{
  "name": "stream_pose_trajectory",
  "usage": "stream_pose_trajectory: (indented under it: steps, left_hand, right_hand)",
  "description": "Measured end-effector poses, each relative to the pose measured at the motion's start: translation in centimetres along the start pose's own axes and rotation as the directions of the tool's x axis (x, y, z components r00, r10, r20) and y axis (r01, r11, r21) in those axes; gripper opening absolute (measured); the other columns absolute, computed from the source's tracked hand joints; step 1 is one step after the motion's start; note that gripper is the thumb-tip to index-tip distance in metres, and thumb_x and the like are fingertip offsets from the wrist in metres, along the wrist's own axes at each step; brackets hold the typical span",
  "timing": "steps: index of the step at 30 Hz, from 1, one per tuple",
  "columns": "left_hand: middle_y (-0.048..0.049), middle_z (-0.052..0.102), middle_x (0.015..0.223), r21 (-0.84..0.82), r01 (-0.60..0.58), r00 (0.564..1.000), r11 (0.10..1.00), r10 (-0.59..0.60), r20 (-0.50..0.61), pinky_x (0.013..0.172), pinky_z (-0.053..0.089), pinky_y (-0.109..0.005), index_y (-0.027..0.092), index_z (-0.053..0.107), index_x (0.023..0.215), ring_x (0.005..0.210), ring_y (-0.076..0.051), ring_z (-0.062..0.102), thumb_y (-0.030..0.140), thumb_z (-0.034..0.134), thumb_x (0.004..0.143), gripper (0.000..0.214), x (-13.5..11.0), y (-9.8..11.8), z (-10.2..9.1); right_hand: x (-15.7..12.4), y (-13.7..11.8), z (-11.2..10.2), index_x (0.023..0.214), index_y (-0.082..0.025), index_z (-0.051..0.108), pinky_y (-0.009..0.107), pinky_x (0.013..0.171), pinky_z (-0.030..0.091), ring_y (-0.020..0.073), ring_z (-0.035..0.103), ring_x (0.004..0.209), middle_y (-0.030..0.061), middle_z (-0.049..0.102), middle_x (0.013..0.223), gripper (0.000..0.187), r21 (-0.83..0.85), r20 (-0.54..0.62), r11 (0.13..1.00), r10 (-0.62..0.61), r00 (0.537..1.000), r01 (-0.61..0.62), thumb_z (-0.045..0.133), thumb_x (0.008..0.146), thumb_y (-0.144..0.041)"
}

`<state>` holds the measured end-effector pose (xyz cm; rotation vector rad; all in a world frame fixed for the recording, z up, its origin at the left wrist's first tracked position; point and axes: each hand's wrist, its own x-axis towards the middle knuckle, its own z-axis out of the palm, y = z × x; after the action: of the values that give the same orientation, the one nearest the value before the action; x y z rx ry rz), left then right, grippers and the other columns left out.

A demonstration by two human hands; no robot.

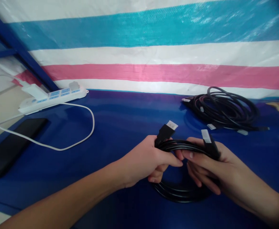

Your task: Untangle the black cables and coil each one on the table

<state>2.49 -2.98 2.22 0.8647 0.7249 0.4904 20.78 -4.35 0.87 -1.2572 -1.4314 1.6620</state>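
Observation:
A black cable (181, 197), wound into a loose coil, is held between my two hands over the blue table. My left hand (151, 159) is closed around the coil's left side, with a black plug (165, 133) with a whitish tip sticking up above the fist. On the other side my right hand (208, 165) grips the coil's upper right part, thumb along the strands. The cable's second plug (210, 143), also pale-tipped, stands up by the right hand's knuckles. The lower arc of the coil hangs below both hands, partly hidden by the fingers.
Behind my right hand lies a pile of coiled black cables (225, 109) with pale-tipped plugs. A white power strip (55, 97) with a charger (35, 92) sits at the back left. A white cord (91, 127) loops across the blue table (120, 114), over a black phone (15, 143).

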Motion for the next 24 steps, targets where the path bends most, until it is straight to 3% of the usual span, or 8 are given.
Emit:
stream_pose_trajectory:
  steps: [4, 7, 9, 12, 15, 19, 21, 24]
  left_hand:
    - [0.0126, 0.027, 0.038, -0.032, -0.015, 1.000, 0.999, 0.014, -0.010, 0.033, 0.022, -0.014, 0.018, 0.052, 0.071, 0.032, -0.001, 0.019, 0.018, 0.065, 0.072, 0.013, 0.1, -0.4, 0.2]
    - [0.0136, 0.020, 0.037, -0.209, -0.118, 0.986, 0.971, 0.089, -0.144, 0.032, 0.016, -0.014, 0.017, 0.053, 0.071, 0.031, -0.001, 0.013, 0.013, 0.063, 0.072, 0.010, 0.4, -0.8, 0.3]
    - [0.0137, 0.015, 0.038, -0.331, -0.228, 0.952, 0.916, 0.138, -0.275, 0.032, 0.016, -0.015, 0.017, 0.054, 0.073, 0.032, -0.002, 0.010, 0.011, 0.059, 0.074, 0.008, 0.5, -0.9, 0.2]
    - [0.0125, 0.013, 0.039, -0.406, -0.336, 0.912, 0.850, 0.188, -0.363, 0.033, 0.017, -0.015, 0.018, 0.055, 0.074, 0.032, -0.003, 0.008, 0.010, 0.055, 0.078, 0.009, 0.5, -0.4, -0.1]
    - [0.0114, 0.013, 0.040, -0.412, -0.427, 0.868, 0.805, 0.238, -0.435, 0.032, 0.017, -0.016, 0.017, 0.056, 0.074, 0.033, -0.004, 0.007, 0.009, 0.050, 0.081, 0.012, 0.4, 0.7, -0.7]
    - [0.0109, 0.013, 0.040, -0.363, -0.554, 0.764, 0.749, 0.284, -0.579, 0.032, 0.017, -0.017, 0.016, 0.054, 0.071, 0.034, -0.004, 0.006, 0.008, 0.047, 0.084, 0.016, 0.5, 1.6, -1.8]
    - [0.0112, 0.013, 0.040, -0.379, -0.528, 0.782, 0.760, 0.261, -0.566, 0.032, 0.017, -0.017, 0.017, 0.053, 0.071, 0.034, -0.004, 0.006, 0.009, 0.047, 0.084, 0.015, 0.8, 1.3, -2.0]
    - [0.0120, 0.014, 0.039, -0.448, -0.309, 0.925, 0.839, 0.155, -0.348, 0.033, 0.017, -0.015, 0.017, 0.054, 0.074, 0.033, -0.004, 0.006, 0.010, 0.050, 0.081, 0.011, 1.2, 0.2, -1.6]
  right_hand:
    - [0.0, 0.0, 0.0, 0.075, -0.021, 0.065, 0.020, 0.042, 0.040, 0.0061, 0.037, 0.030, -0.0080, 0.039, 0.030, 0.025, 0.056, 0.013, 0.998, 0.009, 1.000, -0.009, 0.063, 0.081, -0.045]
    - [0.1, -0.1, -0.2, 0.080, -0.020, 0.068, 0.020, 0.046, 0.046, 0.0071, 0.046, 0.037, -0.0061, 0.045, 0.041, 0.016, 0.329, 0.035, 0.944, 0.005, 0.999, -0.016, 0.064, 0.081, -0.036]
    - [0.4, 0.0, -0.3, 0.088, -0.020, 0.070, 0.023, 0.054, 0.053, 0.0106, 0.057, 0.049, -0.0031, 0.053, 0.052, 0.017, 0.513, 0.037, 0.858, -0.030, 0.999, 0.007, 0.061, 0.082, -0.033]
    - [0.7, 0.2, -0.5, 0.099, -0.021, 0.070, 0.028, 0.077, 0.056, 0.0177, 0.068, 0.080, 0.0041, 0.069, 0.079, 0.027, 0.610, 0.038, 0.791, -0.086, 0.996, 0.045, 0.053, 0.086, -0.036]
    - [0.8, 0.4, -0.2, 0.110, -0.024, 0.066, 0.041, 0.096, 0.047, 0.0263, 0.060, 0.112, 0.0085, 0.068, 0.112, 0.038, 0.639, 0.047, 0.765, -0.146, 0.988, 0.083, 0.043, 0.088, -0.046]
    - [0.3, 1.0, 1.2, 0.127, -0.030, 0.054, 0.050, 0.103, 0.039, 0.0296, 0.041, 0.132, 0.0060, 0.046, 0.143, 0.045, 0.621, 0.096, 0.782, -0.150, 0.984, 0.059, 0.048, 0.086, -0.047]
    - [0.1, 1.3, 1.9, 0.131, -0.034, 0.049, 0.050, 0.103, 0.039, 0.0282, 0.039, 0.134, 0.0039, 0.041, 0.147, 0.050, 0.594, 0.103, 0.804, -0.121, 0.987, 0.037, 0.057, 0.082, -0.042]
    - [-0.1, 1.3, 2.5, 0.127, -0.033, 0.051, 0.044, 0.094, 0.048, 0.0268, 0.054, 0.120, 0.0071, 0.059, 0.130, 0.052, 0.546, 0.024, 0.837, 0.026, 0.999, -0.035, 0.065, 0.077, -0.038]
